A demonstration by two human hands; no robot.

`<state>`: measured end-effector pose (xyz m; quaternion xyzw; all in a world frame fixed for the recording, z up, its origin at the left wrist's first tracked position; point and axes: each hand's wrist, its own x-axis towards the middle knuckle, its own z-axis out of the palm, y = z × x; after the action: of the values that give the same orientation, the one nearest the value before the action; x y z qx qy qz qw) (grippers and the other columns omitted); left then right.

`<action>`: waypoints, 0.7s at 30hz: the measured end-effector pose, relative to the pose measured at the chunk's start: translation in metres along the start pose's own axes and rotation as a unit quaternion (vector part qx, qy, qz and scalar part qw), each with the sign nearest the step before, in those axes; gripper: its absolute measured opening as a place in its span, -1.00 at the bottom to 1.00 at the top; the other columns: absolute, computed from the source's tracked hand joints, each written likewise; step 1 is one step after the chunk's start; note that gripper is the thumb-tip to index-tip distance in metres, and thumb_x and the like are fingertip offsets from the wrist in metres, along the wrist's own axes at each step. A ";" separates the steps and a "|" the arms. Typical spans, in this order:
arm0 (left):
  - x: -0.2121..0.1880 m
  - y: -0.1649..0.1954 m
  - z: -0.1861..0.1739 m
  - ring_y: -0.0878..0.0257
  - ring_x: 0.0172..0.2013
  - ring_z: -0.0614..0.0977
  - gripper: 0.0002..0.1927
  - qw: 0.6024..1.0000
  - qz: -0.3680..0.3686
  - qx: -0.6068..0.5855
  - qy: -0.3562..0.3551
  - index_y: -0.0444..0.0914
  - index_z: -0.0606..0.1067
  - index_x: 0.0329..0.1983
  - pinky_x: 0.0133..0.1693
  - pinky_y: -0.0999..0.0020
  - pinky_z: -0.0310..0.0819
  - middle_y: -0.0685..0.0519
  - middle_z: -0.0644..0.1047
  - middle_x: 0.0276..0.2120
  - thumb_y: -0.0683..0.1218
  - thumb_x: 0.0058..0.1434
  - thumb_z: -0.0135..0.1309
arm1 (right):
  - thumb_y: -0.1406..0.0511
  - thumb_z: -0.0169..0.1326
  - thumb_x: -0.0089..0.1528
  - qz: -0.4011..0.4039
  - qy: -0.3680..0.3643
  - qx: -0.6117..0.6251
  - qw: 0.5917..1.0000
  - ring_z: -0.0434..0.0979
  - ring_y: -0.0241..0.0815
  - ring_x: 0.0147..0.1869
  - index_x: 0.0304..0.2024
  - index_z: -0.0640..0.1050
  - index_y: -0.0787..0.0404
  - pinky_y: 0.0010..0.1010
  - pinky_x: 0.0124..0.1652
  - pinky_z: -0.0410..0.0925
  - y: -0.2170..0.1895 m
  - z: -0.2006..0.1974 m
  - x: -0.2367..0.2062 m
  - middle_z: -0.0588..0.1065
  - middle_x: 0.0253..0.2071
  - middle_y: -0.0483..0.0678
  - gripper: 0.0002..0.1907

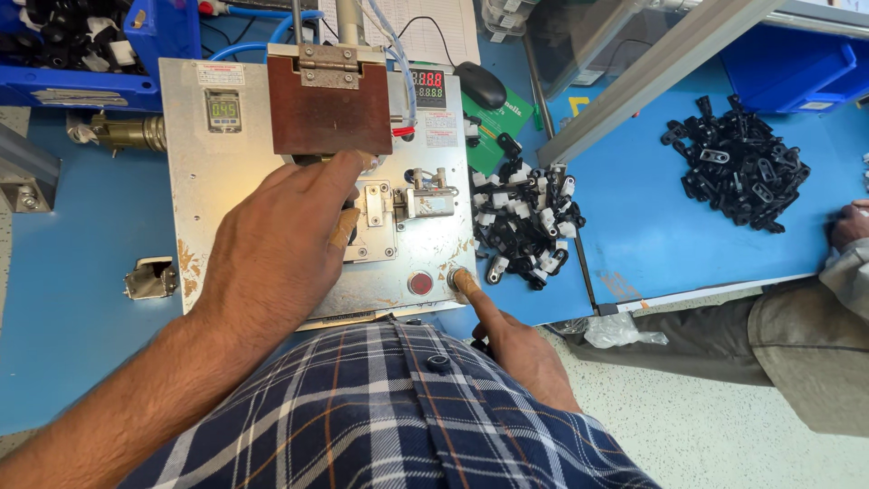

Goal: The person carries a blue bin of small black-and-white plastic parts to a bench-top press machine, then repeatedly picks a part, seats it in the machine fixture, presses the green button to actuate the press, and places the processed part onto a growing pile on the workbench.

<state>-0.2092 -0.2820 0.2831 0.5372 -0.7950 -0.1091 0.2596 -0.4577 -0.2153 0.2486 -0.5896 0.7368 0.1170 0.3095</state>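
Note:
My left hand (276, 240) rests on the grey metal plate of a small bench press (195, 195), fingers reaching under its brown hinged block (330, 113) to the fixture (376, 213); whether it pinches a part is hidden. My right hand (511, 340) stretches one fingertip onto the metal push button (457, 276) at the plate's front right, beside a red button (420, 283). Right of the press lies a pile of black-and-white plastic parts (525, 217).
A second pile of black parts (738, 163) lies on the blue bench (652, 208) at right, near another person's hand (849, 225) and sleeve. A blue bin (81, 45) holds parts at the back left. A computer mouse (480, 83) and digital displays sit behind.

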 end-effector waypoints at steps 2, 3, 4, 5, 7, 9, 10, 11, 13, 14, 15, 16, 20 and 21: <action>-0.001 0.000 -0.003 -0.01 -0.18 0.62 -0.55 1.000 -0.007 -0.004 -0.021 -0.24 0.36 0.15 -0.25 0.04 0.54 -0.08 0.60 -0.26 -0.22 0.18 0.13 | 0.15 0.24 0.21 0.015 -0.015 0.019 1.000 0.66 -0.05 0.01 0.47 -0.01 -0.55 -0.17 0.05 0.50 0.002 0.004 -0.001 0.59 0.03 -0.04 -0.05; -0.001 0.000 -0.004 -0.01 -0.19 0.62 -0.57 0.999 -0.008 -0.003 -0.031 -0.24 0.36 0.15 -0.25 0.03 0.54 -0.09 0.59 -0.27 -0.18 0.22 0.13 | 0.16 0.24 0.20 0.023 -0.018 0.017 0.999 0.66 -0.05 0.02 0.47 -0.01 -0.54 -0.17 0.06 0.50 0.003 0.007 0.000 0.59 0.05 -0.04 -0.05; -0.001 0.000 -0.006 -0.01 -0.20 0.61 -0.59 0.999 -0.009 -0.003 -0.040 -0.24 0.35 0.15 -0.26 0.03 0.54 -0.10 0.59 -0.27 -0.14 0.26 0.14 | 0.16 0.23 0.20 0.030 -0.021 0.014 0.999 0.67 -0.04 0.03 0.47 -0.01 -0.54 -0.16 0.07 0.50 0.003 0.009 0.001 0.59 0.06 -0.03 -0.05; -0.002 -0.001 -0.007 -0.01 -0.19 0.62 -0.56 0.999 -0.006 -0.004 -0.040 -0.24 0.34 0.16 -0.26 0.03 0.55 -0.10 0.59 -0.26 -0.15 0.23 0.14 | 0.17 0.23 0.20 0.037 -0.024 0.012 0.999 0.67 -0.04 0.04 0.47 -0.01 -0.54 -0.16 0.07 0.50 0.003 0.012 0.003 0.59 0.07 -0.03 -0.05; -0.003 -0.001 -0.009 -0.01 -0.18 0.62 -0.52 0.999 0.000 -0.008 -0.041 -0.24 0.34 0.16 -0.25 0.04 0.56 -0.11 0.60 -0.24 -0.17 0.17 0.15 | 0.19 0.23 0.20 0.040 -0.018 0.005 0.999 0.67 -0.01 0.05 0.47 -0.03 -0.49 -0.15 0.08 0.51 0.003 0.016 0.006 0.57 0.09 -0.01 -0.04; -0.004 -0.002 -0.010 -0.01 -0.17 0.63 -0.49 0.999 -0.001 -0.019 -0.043 -0.23 0.33 0.19 -0.25 0.04 0.56 -0.10 0.60 -0.24 -0.17 0.17 0.16 | 0.22 0.22 0.21 0.035 -0.011 0.009 0.999 0.67 0.00 0.04 0.48 -0.03 -0.47 -0.14 0.07 0.51 0.003 0.020 0.007 0.58 0.09 0.01 -0.03; -0.005 -0.002 -0.010 0.00 -0.17 0.63 -0.48 0.999 -0.001 -0.025 -0.044 -0.23 0.33 0.21 -0.25 0.05 0.56 -0.10 0.60 -0.24 -0.17 0.17 0.16 | 0.23 0.22 0.21 0.030 -0.008 0.016 0.999 0.68 0.00 0.03 0.48 -0.03 -0.47 -0.15 0.06 0.52 0.003 0.021 0.007 0.58 0.07 0.01 -0.04; -0.006 -0.003 -0.010 0.00 -0.17 0.63 -0.49 0.999 0.003 -0.026 -0.043 -0.23 0.34 0.21 -0.25 0.05 0.56 -0.11 0.60 -0.23 -0.16 0.18 0.15 | 0.23 0.21 0.22 0.024 -0.004 0.024 0.999 0.68 0.00 0.02 0.48 -0.03 -0.47 -0.15 0.05 0.52 0.003 0.022 0.006 0.59 0.06 0.02 -0.04; -0.006 -0.005 -0.009 -0.01 -0.17 0.63 -0.50 0.999 0.012 -0.029 -0.041 -0.24 0.34 0.21 -0.26 0.05 0.57 -0.12 0.60 -0.22 -0.14 0.20 0.15 | 0.24 0.23 0.21 0.018 -0.002 0.042 0.999 0.69 -0.02 -0.01 0.49 0.01 -0.41 -0.18 0.02 0.53 0.003 0.021 0.003 0.61 0.02 0.02 -0.05; -0.006 -0.006 -0.008 -0.01 -0.18 0.63 -0.50 0.999 0.015 -0.033 -0.039 -0.24 0.34 0.22 -0.26 0.04 0.56 -0.12 0.60 -0.21 -0.14 0.22 0.14 | 0.24 0.24 0.20 0.015 -0.001 0.052 0.999 0.69 -0.03 -0.02 0.49 0.03 -0.38 -0.20 0.01 0.54 0.002 0.020 0.001 0.61 0.00 0.02 -0.05; -0.006 -0.007 -0.008 -0.01 -0.18 0.63 -0.51 0.998 0.018 -0.036 -0.038 -0.25 0.34 0.22 -0.25 0.04 0.56 -0.12 0.60 -0.21 -0.14 0.23 0.14 | 0.25 0.27 0.16 -0.035 0.032 0.087 0.995 0.72 -0.08 -0.04 0.38 0.18 -0.24 -0.25 -0.03 0.55 0.001 0.018 -0.001 0.64 -0.03 0.00 -0.18; -0.005 -0.008 -0.007 -0.02 -0.18 0.63 -0.51 0.998 0.020 -0.038 -0.035 -0.25 0.35 0.23 -0.24 0.03 0.55 -0.12 0.60 -0.21 -0.14 0.24 0.13 | 0.25 0.31 0.12 -0.087 0.066 0.122 0.987 0.74 -0.14 -0.05 0.27 0.33 -0.12 -0.30 -0.07 0.56 0.000 0.013 -0.003 0.68 -0.06 -0.02 -0.30; 0.000 -0.014 -0.006 -0.05 -0.18 0.63 -0.54 0.998 0.057 -0.040 -0.006 -0.27 0.36 0.20 -0.23 0.02 0.54 -0.13 0.60 -0.21 -0.16 0.24 0.13 | 0.29 0.29 0.17 0.047 0.038 0.326 0.944 0.72 -0.16 -0.15 0.03 0.60 0.20 -0.36 -0.22 0.59 -0.011 0.001 -0.011 0.71 -0.17 0.04 -0.63; 0.002 -0.015 -0.006 -0.05 -0.19 0.64 -0.55 0.997 0.058 -0.040 -0.007 -0.27 0.36 0.20 -0.23 0.02 0.54 -0.13 0.60 -0.21 -0.17 0.25 0.13 | 0.30 0.26 0.17 0.021 0.043 0.367 0.929 0.72 -0.20 -0.14 0.04 0.60 0.23 -0.38 -0.23 0.61 -0.015 -0.001 -0.013 0.71 -0.17 0.04 -0.63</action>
<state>-0.1949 -0.2892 0.2820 0.4785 -0.8218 -0.1287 0.2813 -0.4427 -0.2094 0.2598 -0.4238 0.7528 -0.1808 0.4701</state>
